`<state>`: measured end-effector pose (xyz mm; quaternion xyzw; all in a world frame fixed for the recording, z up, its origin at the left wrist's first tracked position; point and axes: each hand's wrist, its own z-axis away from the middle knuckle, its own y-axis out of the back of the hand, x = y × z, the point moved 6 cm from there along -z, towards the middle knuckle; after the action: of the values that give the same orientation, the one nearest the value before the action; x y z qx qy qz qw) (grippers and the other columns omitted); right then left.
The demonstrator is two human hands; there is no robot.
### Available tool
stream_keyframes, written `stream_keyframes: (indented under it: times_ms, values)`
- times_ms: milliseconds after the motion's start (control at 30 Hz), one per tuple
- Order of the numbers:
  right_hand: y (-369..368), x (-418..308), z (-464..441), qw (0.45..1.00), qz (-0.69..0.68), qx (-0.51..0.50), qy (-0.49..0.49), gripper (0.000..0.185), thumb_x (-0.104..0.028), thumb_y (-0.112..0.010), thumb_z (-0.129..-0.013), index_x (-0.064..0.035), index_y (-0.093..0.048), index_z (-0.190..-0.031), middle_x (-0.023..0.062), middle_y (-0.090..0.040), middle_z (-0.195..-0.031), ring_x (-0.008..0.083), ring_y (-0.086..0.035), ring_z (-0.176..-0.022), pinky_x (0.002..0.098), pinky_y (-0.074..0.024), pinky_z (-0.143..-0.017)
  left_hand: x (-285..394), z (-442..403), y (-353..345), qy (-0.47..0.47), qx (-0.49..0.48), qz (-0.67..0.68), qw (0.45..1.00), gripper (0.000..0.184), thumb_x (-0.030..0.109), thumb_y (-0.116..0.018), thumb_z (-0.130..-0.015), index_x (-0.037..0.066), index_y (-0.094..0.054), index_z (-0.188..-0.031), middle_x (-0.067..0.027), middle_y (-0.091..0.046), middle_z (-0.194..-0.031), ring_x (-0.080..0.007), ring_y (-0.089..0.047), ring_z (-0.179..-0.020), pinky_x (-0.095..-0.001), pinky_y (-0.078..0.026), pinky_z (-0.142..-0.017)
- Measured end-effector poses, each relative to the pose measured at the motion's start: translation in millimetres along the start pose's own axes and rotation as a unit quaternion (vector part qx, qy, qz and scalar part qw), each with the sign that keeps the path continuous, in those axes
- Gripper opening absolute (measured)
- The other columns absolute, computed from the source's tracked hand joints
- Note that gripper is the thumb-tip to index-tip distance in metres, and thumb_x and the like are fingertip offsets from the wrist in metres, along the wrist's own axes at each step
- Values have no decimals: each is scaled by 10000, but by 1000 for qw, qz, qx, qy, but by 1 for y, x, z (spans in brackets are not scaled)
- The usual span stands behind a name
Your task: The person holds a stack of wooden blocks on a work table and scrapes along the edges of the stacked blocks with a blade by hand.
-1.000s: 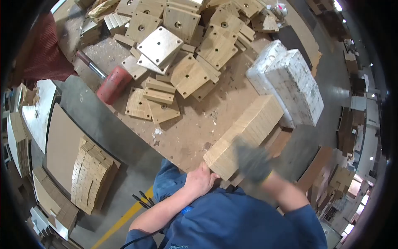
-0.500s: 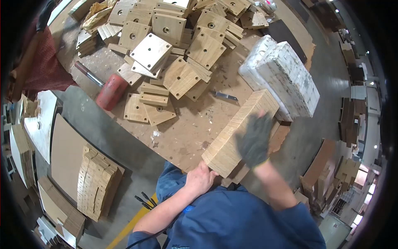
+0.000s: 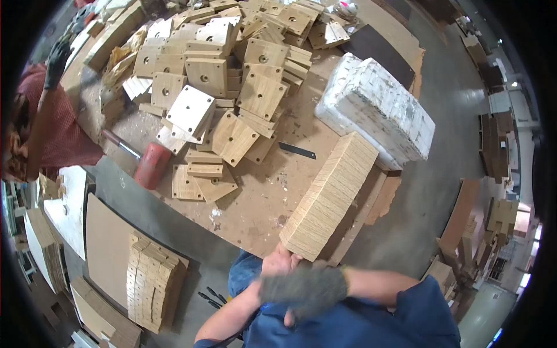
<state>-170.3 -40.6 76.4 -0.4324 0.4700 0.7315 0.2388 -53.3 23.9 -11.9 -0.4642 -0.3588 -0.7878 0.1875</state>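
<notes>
A long row of thin wooden plates (image 3: 331, 194) is pressed together like a beam, lying slantwise along the table's right edge. My left hand (image 3: 279, 262), bare, has its fingers closed around the near end of this row. Across my left wrist, close to my body, passes my right hand (image 3: 304, 293) in a dark grey glove. Motion smears its fingers, and I cannot make out anything in them. Beyond the row lies a thin black blade (image 3: 297, 150) on the table (image 3: 255, 200).
Drilled wooden plates (image 3: 234, 138) are heaped across the table. A red-headed mallet (image 3: 153, 165) rests at the left edge. White foam blocks (image 3: 377, 107) stand at the right. Another person's gloved hand (image 3: 57, 62) is at far left. Stacked boards (image 3: 152, 281) stand on the floor.
My right hand has left the side of the plate row and swung down and left across my left wrist. My left hand stays at the near end. The view has shifted slightly.
</notes>
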Motion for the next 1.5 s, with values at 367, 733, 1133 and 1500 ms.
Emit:
stream_keyframes:
  times_ms: [367,733,1133,1500]
  values:
    - [-1,-18,-8,980,168,-50,97,551,-355,-595,-814,-18,-488,-1237,176,-482,-1266,291,-419,-1224,430,-304,-1039,-41,10,-27,20,-193,-161,968,473,314,-507,-899,49,-398,-1275,-219,-536,-1105,-358,-588,-935,-457,-492,-760]
    - [32,-25,-25,955,198,147,166,224,-214,-571,-809,-50,-605,-959,190,-601,-966,304,-582,-922,380,-463,-830,-15,3,-10,87,-84,-80,989,426,367,-484,-912,18,-451,-1154,-239,-607,-938,-400,-613,-874,-478,-492,-757]
    - [89,88,-104,863,405,109,-282,251,-159,-556,-786,-31,-683,-961,188,-652,-994,347,-635,-916,447,-511,-802,-23,-10,-13,77,-113,47,990,549,367,-450,-908,-7,-380,-1303,-278,-490,-1234,-422,-442,-1175,-443,-394,-963]
    - [88,92,-101,876,315,162,-327,247,-145,-516,-831,-57,-669,-1003,179,-663,-995,332,-648,-942,432,-519,-778,-28,-15,-12,6,-103,97,990,587,432,-402,-940,8,-353,-1342,-279,-512,-1225,-402,-490,-1153,-423,-407,-948]
